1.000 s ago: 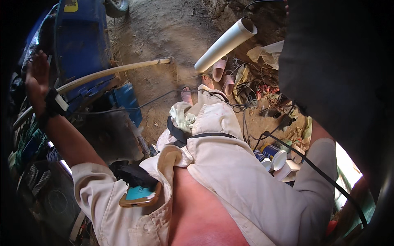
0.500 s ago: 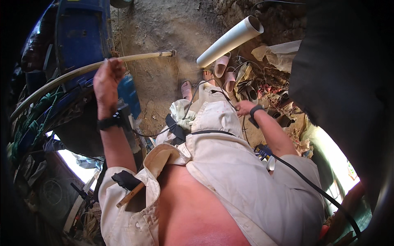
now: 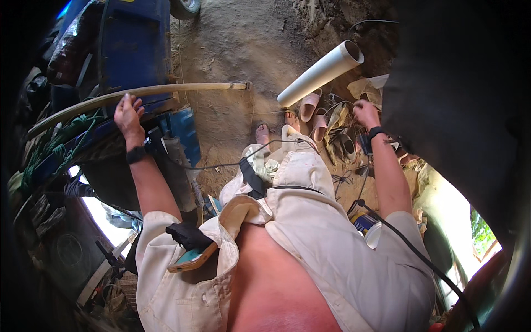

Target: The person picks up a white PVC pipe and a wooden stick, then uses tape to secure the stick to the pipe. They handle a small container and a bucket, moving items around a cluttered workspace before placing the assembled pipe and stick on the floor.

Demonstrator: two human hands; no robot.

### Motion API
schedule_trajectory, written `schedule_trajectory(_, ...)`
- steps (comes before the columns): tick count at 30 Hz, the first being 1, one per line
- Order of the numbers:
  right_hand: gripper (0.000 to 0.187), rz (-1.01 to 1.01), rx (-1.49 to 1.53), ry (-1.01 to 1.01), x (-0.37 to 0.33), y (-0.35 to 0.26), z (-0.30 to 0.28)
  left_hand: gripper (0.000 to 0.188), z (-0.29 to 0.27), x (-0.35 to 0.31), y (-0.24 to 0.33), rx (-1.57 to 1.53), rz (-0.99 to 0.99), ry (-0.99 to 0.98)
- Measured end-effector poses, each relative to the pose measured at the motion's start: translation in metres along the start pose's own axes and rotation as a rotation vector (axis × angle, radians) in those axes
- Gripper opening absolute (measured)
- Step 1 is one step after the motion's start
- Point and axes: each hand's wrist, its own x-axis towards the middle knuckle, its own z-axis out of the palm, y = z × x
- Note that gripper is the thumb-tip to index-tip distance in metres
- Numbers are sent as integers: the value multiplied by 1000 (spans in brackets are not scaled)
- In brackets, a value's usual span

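Note:
My left hand [image 3: 129,117] is raised on the left, with its fingers loosely apart. Its fingertips are at the lower edge of a long curved wooden strip [image 3: 166,89]; I cannot tell whether they touch it. My right hand [image 3: 366,114] is on the right, its fingers curled together beside a thin wire and a pair of pink sandals [image 3: 310,106]. Whatever it may hold is hidden. A dark cord [image 3: 213,167] runs across my trousered legs. On my left sleeve lies a wooden-edged piece [image 3: 194,260] with a black cloth [image 3: 189,235].
A white tapered pipe [image 3: 321,73] rests on the dirt floor beyond my feet. A blue panel [image 3: 135,50] and green rope [image 3: 72,133] are at the left. Crumpled wrapping and a blue-yellow can [image 3: 363,222] are at the right, below a dark hanging sheet [image 3: 448,110].
My right hand has moved forward and outward from beside my knee. My left hand has shifted left and lower, its fingers loosening. The view has also shifted slightly.

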Motion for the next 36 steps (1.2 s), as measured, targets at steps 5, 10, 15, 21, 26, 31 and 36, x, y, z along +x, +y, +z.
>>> schedule_trajectory(5, 35, -173, -87, 270, 28, -66, -40, 32, 9, 21, 28, 50, 19, 92)
schedule_trajectory(10, 48, -303, -288, 472, 47, -107, -77, 37, 1, 48, 32, 202, -58, 258)
schedule_trajectory(15, 60, -348, -429, 483, 82, -101, -72, 42, -7, 76, 11, 216, -142, 331)
schedule_trajectory(21, 32, -134, -265, -67, 98, -87, -20, 59, -20, 78, 5, 519, 57, 513)
schedule_trajectory(26, 35, -465, -527, 608, 84, -89, -9, 72, -22, 79, 22, 639, 77, 623)
schedule_trajectory(31, 58, -199, -535, 602, 118, -92, -57, 61, -17, 101, 31, 505, 95, 693)
schedule_trajectory(36, 38, -196, -583, 275, 126, -98, -42, 54, -18, 115, 32, 558, 151, 624)
